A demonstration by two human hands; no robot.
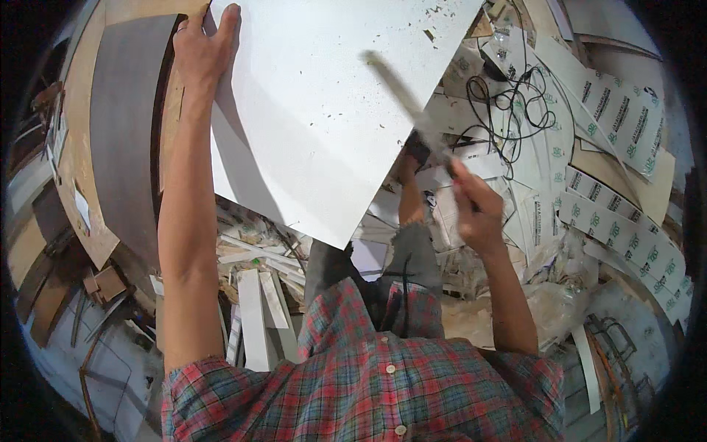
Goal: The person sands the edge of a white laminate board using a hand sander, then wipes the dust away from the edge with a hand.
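Note:
A large white board (pixel 317 110) lies tilted in front of me, one corner pointing toward my legs. Dark chips and crumbs are scattered over its face. My left hand (pixel 202 55) grips the board's left edge near the top, thumb along the edge; some fingertips are cut off by the view. In my right hand (pixel 480 210) is a long flat file (pixel 398 88) with a dark handle, held by closed fingers. Motion blurs the file, and its tip passes over the board's right part. Whether it touches the board I cannot tell.
Left of the board stands a curved grey panel (pixel 125 110). A tangled black cable (pixel 515 110) lies on the right, among printed white sheets (pixel 626 118). Crumpled clear plastic (pixel 560 287) and offcut strips (pixel 254 317) litter the floor around my legs.

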